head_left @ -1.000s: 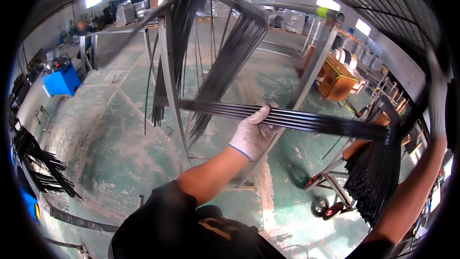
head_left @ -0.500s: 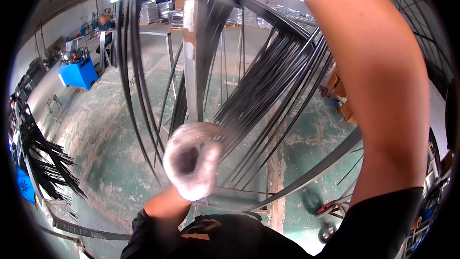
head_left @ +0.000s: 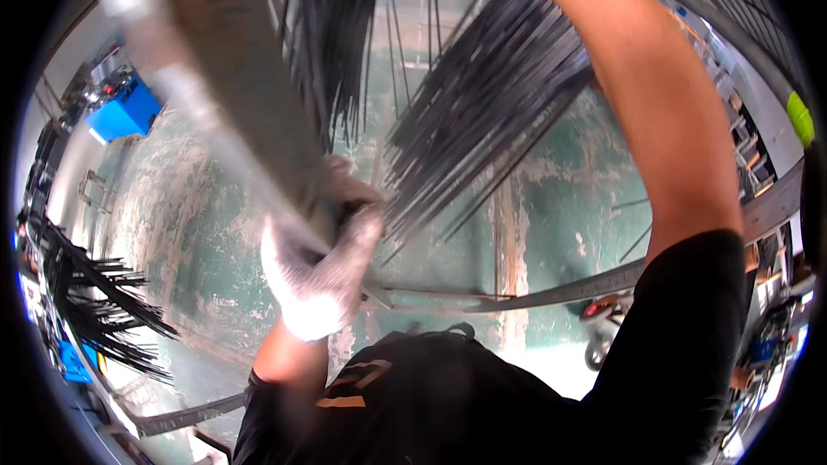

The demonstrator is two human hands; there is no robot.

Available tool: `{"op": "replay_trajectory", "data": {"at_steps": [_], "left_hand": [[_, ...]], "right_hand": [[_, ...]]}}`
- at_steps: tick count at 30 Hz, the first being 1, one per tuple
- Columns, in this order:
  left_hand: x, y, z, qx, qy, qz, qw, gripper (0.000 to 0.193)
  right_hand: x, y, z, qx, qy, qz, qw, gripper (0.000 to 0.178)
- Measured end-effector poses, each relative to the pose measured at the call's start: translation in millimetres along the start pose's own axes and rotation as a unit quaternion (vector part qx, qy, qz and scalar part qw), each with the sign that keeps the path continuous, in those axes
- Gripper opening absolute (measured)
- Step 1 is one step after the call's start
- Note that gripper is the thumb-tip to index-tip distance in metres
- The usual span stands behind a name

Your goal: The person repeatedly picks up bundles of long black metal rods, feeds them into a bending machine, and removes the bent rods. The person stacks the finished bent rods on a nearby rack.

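Note:
My left hand (head_left: 323, 267), in a whitish knit glove, is at the middle of the view. Its fingers curl around the lower visible part of a grey metal post (head_left: 250, 95), which is blurred and looms close across the upper left. My right arm (head_left: 655, 95) reaches up past the top edge, so the hand itself is out of sight. Below that arm hangs a thick fan of thin black strips (head_left: 491, 95), slanting down to the left. Another bundle of black strips (head_left: 332, 43) hangs just right of the post.
A curved-looking metal bar (head_left: 560, 293) of the frame runs low in front of my body. More black strips (head_left: 103, 301) stick out at the far left. A blue machine box (head_left: 125, 108) stands on the worn green floor (head_left: 198, 250). A wheel (head_left: 599, 351) shows at lower right.
The view has shifted closer to the rack, and the post now fills the upper left. My left hand has moved slightly left and up onto it. The person at the back is out of view.

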State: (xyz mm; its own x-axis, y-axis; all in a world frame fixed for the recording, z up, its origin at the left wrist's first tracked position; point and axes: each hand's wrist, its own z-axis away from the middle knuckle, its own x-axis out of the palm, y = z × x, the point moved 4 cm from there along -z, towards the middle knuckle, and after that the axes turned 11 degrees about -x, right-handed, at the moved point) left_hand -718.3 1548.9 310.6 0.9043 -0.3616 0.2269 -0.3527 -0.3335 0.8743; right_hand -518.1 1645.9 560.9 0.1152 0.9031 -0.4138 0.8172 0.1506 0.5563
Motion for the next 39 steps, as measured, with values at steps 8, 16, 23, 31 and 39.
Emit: {"op": "replay_trajectory", "data": {"at_steps": [8, 16, 23, 31, 39], "left_hand": [[-1.5, 0.1, -1.1, -0.087, 0.06, 0.034, 0.994, 0.045], [13.1, 2.4, -3.9, -0.052, 0.095, -0.022, 0.994, 0.048], [4.5, -42.9, 26.3, -0.022, 0.217, -0.244, 0.945, 0.024], [-39.1, -262.7, 133.0, -0.187, 0.218, -0.518, 0.806, 0.03], [310.0, -316.4, 364.4, -0.562, -0.268, -0.161, 0.766, 0.016]], "right_hand": [[112.0, 55.3, -9.7, 0.036, -0.021, -0.045, 0.998, 0.033], [168.6, 73.3, 42.6, 0.276, -0.182, 0.032, 0.943, 0.059], [67.0, -100.0, 269.4, 0.366, -0.031, -0.341, 0.865, 0.033], [-339.5, -68.8, 655.0, 0.395, -0.12, 0.045, 0.91, 0.022], [-717.1, 59.4, 960.0, 0.813, -0.434, 0.257, 0.292, 0.101]]}}
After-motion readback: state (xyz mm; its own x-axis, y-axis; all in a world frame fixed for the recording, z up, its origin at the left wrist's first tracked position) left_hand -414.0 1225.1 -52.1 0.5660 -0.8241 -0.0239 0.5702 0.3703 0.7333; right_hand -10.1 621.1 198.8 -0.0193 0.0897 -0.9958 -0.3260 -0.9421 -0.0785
